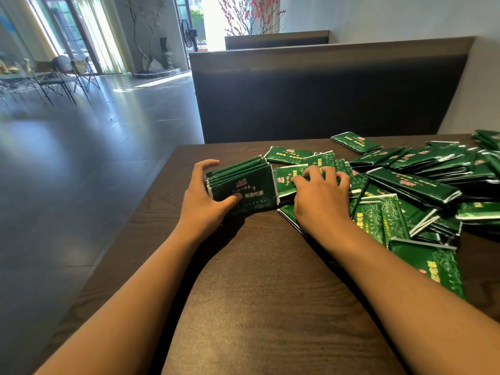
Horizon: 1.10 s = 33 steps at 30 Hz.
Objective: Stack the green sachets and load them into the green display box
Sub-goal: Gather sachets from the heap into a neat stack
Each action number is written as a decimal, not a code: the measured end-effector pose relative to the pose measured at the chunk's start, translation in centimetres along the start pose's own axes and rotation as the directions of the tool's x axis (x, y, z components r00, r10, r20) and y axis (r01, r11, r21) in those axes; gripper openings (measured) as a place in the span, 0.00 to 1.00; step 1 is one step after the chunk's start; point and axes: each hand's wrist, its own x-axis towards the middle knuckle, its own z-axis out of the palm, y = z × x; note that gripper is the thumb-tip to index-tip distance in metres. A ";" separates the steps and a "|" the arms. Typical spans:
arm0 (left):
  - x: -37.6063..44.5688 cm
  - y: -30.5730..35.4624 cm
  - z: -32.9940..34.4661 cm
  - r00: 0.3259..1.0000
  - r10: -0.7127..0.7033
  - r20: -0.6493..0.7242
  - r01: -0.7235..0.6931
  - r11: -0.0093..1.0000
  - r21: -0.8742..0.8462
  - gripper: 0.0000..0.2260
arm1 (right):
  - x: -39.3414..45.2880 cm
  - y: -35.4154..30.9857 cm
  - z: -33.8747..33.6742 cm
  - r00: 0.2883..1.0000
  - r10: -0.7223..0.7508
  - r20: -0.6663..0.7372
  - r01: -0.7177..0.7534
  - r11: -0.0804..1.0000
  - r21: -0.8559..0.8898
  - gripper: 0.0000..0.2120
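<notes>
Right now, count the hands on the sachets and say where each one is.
2. The left hand grips the gathered stack of sachets at the table's left side; the right hand rests on the loose sachets beside it.

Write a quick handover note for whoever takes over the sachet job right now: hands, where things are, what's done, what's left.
Left hand grips a small stack of sachets standing on edge on the table.
Right hand rests curled on the loose sachets, fingers on one beside the stack.
Done: a few sachets gathered.
Left: most of the pile lies scattered to the right, unstacked. The green display box is not in view; nothing visibly loaded.
</notes>
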 end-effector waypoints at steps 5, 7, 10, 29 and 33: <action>0.4 -0.8 -0.1 0.992 -0.043 -0.119 0.038 0.998 -0.047 0.32 | 0.4 -0.2 -0.1 0.983 0.010 -0.184 0.022 0.985 0.171 0.18; 0.6 -1.1 -0.1 0.989 -0.068 -0.134 0.060 0.996 -0.067 0.32 | 0.4 -0.4 0.0 0.975 0.011 -0.222 0.041 0.972 0.229 0.19; 0.6 -1.3 -0.2 0.986 -0.094 -0.135 0.082 0.992 -0.094 0.32 | 0.4 -0.6 -0.2 0.962 0.063 -0.266 0.044 0.925 0.376 0.18; 0.3 -0.7 0.0 0.993 -0.103 -0.049 0.097 0.988 -0.119 0.35 | 0.1 -0.4 -1.7 0.775 0.554 -0.305 0.234 0.196 0.952 0.08; 0.3 -1.0 -0.1 0.996 -0.085 -0.031 0.082 0.992 -0.093 0.38 | -0.3 -0.5 -2.2 0.814 0.519 -0.261 0.245 0.101 0.964 0.06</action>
